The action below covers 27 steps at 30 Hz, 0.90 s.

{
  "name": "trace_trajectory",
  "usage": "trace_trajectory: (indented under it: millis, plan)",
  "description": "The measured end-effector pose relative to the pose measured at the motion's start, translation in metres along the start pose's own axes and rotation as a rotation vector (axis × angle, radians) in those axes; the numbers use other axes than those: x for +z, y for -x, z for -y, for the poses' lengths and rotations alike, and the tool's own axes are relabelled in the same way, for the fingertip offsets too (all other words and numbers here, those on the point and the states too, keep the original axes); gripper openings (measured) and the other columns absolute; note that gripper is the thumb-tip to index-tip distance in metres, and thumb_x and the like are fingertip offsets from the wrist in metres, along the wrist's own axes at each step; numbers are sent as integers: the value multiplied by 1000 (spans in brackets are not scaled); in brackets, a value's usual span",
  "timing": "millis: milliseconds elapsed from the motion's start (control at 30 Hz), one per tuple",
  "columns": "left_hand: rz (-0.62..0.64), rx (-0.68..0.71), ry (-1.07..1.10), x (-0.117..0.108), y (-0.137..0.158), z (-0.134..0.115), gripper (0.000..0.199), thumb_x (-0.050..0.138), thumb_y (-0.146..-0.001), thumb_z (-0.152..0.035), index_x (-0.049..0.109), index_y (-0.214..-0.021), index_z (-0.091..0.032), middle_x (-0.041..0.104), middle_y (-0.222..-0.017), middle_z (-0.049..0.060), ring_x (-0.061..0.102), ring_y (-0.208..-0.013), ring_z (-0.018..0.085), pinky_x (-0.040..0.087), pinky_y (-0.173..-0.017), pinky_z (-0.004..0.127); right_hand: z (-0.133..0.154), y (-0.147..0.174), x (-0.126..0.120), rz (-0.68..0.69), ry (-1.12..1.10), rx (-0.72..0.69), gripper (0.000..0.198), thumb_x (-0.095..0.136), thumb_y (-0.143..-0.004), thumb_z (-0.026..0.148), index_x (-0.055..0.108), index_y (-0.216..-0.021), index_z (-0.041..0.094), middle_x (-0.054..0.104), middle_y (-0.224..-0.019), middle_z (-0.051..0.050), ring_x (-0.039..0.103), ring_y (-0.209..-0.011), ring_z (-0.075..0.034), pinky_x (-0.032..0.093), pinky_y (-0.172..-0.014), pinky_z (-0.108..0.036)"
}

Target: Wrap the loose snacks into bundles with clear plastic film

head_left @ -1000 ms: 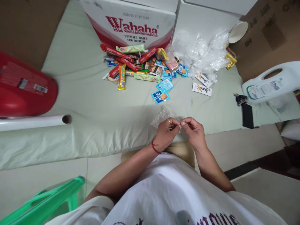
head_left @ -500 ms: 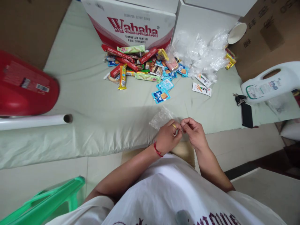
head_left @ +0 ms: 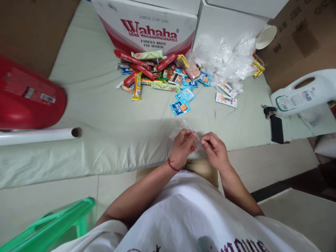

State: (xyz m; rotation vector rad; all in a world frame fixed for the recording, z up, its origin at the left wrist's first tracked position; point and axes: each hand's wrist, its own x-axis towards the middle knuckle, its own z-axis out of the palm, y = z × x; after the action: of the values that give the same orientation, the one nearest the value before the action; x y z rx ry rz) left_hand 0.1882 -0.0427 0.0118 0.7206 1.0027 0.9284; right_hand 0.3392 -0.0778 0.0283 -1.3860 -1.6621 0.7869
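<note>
Near the table's front edge my left hand [head_left: 183,147] is closed on a clear plastic bag [head_left: 175,132], which spreads out behind and to the left of the fingers. My right hand [head_left: 215,148] pinches the right end of the same bag between thumb and forefinger, a small gap away from the left hand. The fingers hide much of the bag. Beyond the hands lie blue snack packets [head_left: 180,107] and two white packets with orange sticks printed on them [head_left: 226,100].
A heap of wrapped snacks [head_left: 147,71] lies before a Wahaha carton [head_left: 149,31]. Crumpled clear bags [head_left: 223,59] sit beside it. At right are a white jug [head_left: 301,94], keys [head_left: 268,111] and a black phone [head_left: 276,129]; at left a red container [head_left: 28,94] and white roll [head_left: 39,135].
My left hand has shifted slightly left and turned, so a gap has opened between the hands. My right hand has barely moved. The bag has become more bunched and hidden behind the left fingers.
</note>
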Motion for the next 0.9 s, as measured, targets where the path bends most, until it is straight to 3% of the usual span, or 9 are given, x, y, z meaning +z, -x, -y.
trace_trajectory:
  millis: [133, 333, 467, 567, 700, 900]
  plan:
    - [-107, 46, -82, -2, -5, 0, 40, 71, -84, -58, 52, -81, -22, 50, -58, -9, 42, -42, 6, 30, -45, 24, -1, 0, 1, 14, 70, -59, 17, 55, -106, 28, 63, -91, 24, 61, -84, -2, 58, -79, -17, 48, -73, -32]
    - [-85, 36, -64, -2, -6, 0, 28, 73, -79, -43, 53, -77, -22, 48, -54, -9, 40, -45, 7, 30, -48, 24, -3, 2, 0, 58, 73, -86, 15, 55, -105, 28, 66, -95, 24, 64, -90, -4, 62, -86, -18, 51, -77, -33]
    - [-53, 51, -67, -2, -4, 2, 27, 71, -81, -44, 55, -82, -22, 51, -57, -8, 42, -48, 8, 32, -50, 24, -4, 1, -1, 57, -20, 78, 25, 57, -105, 41, 65, -90, 23, 62, -81, -2, 57, -73, -16, 48, -68, -30]
    - [-46, 119, -192, -2, -2, 5, 24, 70, -83, -43, 59, -83, -22, 56, -62, -6, 46, -53, 10, 36, -54, 24, -4, -5, 0, 26, -151, 257, 32, 61, -100, 53, 68, -100, 22, 66, -85, -2, 55, -70, -14, 47, -63, -27]
    - [-25, 193, -306, -1, 1, 7, 18, 68, -84, -38, 62, -83, -21, 59, -66, -4, 48, -56, 10, 36, -56, 24, -5, -15, 1, 25, -219, 334, 31, 70, -93, 52, 69, -93, 21, 65, -83, -1, 55, -72, -14, 45, -64, -26]
    - [121, -28, -117, -19, -2, -9, 19, 68, -77, -37, 58, -78, -22, 53, -57, -6, 41, -46, 8, 31, -49, 23, -18, -28, -13, -20, -268, 398, 30, 71, -91, 50, 67, -86, 21, 62, -78, 1, 54, -71, -14, 48, -67, -27]
